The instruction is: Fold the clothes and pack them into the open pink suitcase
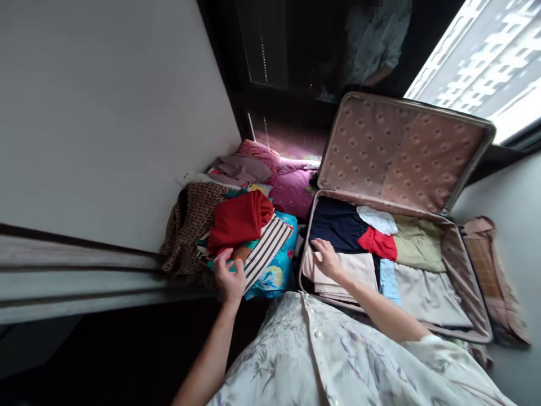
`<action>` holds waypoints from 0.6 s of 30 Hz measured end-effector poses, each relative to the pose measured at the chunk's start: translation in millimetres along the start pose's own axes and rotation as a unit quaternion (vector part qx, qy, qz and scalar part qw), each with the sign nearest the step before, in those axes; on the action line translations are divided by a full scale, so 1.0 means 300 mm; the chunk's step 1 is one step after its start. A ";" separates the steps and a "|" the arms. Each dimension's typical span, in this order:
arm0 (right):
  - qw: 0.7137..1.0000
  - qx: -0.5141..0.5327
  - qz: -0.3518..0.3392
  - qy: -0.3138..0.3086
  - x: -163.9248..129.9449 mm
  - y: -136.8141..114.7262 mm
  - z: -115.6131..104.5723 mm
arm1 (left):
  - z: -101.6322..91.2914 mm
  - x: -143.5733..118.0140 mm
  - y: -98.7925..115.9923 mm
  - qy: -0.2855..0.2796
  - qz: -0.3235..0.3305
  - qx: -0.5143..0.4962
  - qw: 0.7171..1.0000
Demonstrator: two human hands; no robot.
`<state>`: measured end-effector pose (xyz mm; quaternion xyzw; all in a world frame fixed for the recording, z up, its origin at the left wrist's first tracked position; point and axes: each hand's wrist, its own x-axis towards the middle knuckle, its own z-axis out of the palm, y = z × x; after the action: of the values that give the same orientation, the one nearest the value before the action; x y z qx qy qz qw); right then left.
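An open suitcase point(462, 256) lies on the floor with its patterned lid point(401, 149) raised. Folded clothes fill it: navy point(338, 223), red point(379, 242), white, olive and beige pieces. My right hand point(326, 256) rests flat on a beige folded garment point(350, 270) at the suitcase's left side, fingers apart. Left of the suitcase sits a pile of clothes point(236, 231) with a red garment point(239, 220) on top of a striped one point(266, 248). My left hand point(228, 273) grips the edge of this pile near the striped and teal fabric.
A white wall point(105, 113) stands on the left with a ledge below. Pink and magenta bedding point(291, 186) lies behind the pile. A person's reflection shows in the dark window point(372, 39) beyond the suitcase. A pinkish bag point(490, 265) lies at the suitcase's right.
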<state>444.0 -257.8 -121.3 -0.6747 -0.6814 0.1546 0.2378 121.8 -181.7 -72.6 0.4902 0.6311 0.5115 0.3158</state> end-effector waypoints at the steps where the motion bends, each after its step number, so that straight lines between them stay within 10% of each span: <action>1: 0.999 -0.012 0.045 0.027 -0.056 0.099 -0.038 | 0.052 -0.031 0.044 -0.044 0.021 -0.007 0.999; 8: 0.944 -0.135 0.300 0.025 -0.280 0.573 -0.303 | 0.356 -0.295 0.200 -0.281 -0.021 -0.027 0.959; 18: 0.965 0.002 0.245 -0.094 -0.069 0.928 -0.550 | 0.463 -0.497 0.171 -0.365 -0.077 0.057 0.926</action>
<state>767.0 -284.9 -133.4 -0.8031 -0.5141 0.2722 0.1291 309.7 -275.7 -77.5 0.6097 0.5364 0.2348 0.5343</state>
